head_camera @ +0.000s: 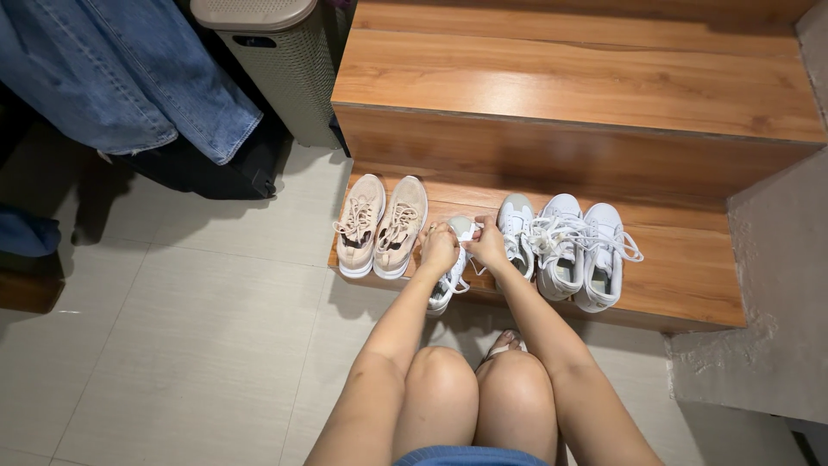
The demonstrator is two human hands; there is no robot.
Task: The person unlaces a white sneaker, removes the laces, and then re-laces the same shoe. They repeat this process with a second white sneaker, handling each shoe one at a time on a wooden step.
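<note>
Head view: the white sneaker [452,278] worked on by both hands is largely covered by them; only its pale toe above the knuckles, a strip of sole below the left wrist and loose white lace ends show, so its lacing cannot be read. The fingertips of both hands are turned away from the camera and hidden. The left hand [439,249] is curled, knuckles up, closed on the near part of the sneaker and its lace. The right hand [489,243] sits just beside it, almost touching, fingers bent and pinching a lace at the shoe's top; the exact pinch point is hard to make out. Both forearms run straight forward from the knees, wrists slightly bent down, elbows outside the thighs. The sneaker lies on the front edge of the lower wooden step [690,285], its heel overhanging toward the person. Just left of the left hand stands a pair of beige sneakers [381,226]. Immediately right of the right hand lies a grey-white sneaker [517,231], then a pair of white high-top sneakers [580,250] with untied laces. One sandalled foot [503,343] shows between the knees, mostly hidden. Far beyond the left hand, denim jeans [129,78] and a grey lidded basket [276,60] are cut off by the frame edge.
</note>
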